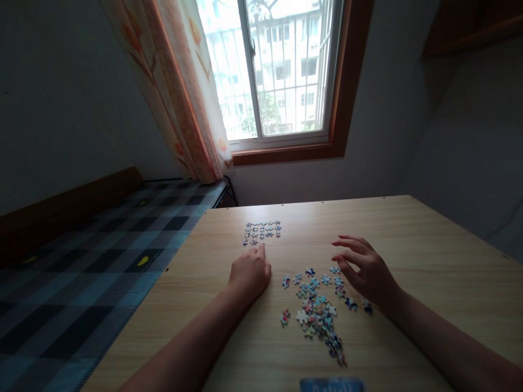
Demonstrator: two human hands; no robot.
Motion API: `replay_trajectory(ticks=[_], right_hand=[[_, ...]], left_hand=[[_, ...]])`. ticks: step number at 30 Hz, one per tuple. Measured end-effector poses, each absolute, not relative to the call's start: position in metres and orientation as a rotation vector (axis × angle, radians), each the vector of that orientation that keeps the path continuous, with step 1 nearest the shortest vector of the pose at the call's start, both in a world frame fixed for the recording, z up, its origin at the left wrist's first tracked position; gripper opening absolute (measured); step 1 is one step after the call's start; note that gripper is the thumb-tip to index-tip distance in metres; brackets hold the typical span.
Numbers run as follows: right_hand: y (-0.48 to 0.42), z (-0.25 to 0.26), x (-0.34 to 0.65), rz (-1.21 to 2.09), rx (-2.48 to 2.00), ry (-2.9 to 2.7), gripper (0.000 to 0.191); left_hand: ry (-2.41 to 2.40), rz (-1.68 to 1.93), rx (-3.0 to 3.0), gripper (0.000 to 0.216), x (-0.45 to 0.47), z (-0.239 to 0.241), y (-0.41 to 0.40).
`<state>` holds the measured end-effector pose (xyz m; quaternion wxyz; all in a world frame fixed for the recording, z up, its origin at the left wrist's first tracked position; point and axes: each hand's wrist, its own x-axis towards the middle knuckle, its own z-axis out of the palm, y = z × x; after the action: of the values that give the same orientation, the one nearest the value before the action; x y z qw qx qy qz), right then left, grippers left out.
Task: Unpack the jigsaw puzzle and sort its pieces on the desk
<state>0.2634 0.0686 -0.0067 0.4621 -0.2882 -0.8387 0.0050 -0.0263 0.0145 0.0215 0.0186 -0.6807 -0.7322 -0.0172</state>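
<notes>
My left hand (250, 270) rests on the table with its index finger stretched forward and the other fingers curled under. That fingertip reaches the lower edge of a grid of jigsaw pieces (262, 231) laid out in rows; whatever lies beneath it is hidden. Over on the right, my right hand (365, 267) is open, its fingers apart and nothing visible in them. It hovers beside a loose heap of jigsaw pieces (318, 316), mostly light blue, white and dark. One colourful piece (285, 317) lies apart, left of the heap.
Light wood forms the tabletop (429, 245). At the bottom edge a blue box or card (332, 384) is partly cut off. A bed with a checked cover (122, 250) stands to the left, and a barred window (286, 76) with a flowered curtain (180, 92) is ahead.
</notes>
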Motion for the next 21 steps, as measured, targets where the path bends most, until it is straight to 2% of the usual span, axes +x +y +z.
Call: replay_trajectory(ticks=[14,21], right_hand=[[0.066,-0.007,0.261,0.009,-0.705,-2.075,0.014],[0.066,-0.007,0.263,0.007,-0.694,-2.081,0.015]], left_hand=[[-2.304,-0.094,-2.040,0.056,-0.034,0.019,0.020],[-2.361,-0.036,-1.873,0.052,-0.056,0.023,0.023]])
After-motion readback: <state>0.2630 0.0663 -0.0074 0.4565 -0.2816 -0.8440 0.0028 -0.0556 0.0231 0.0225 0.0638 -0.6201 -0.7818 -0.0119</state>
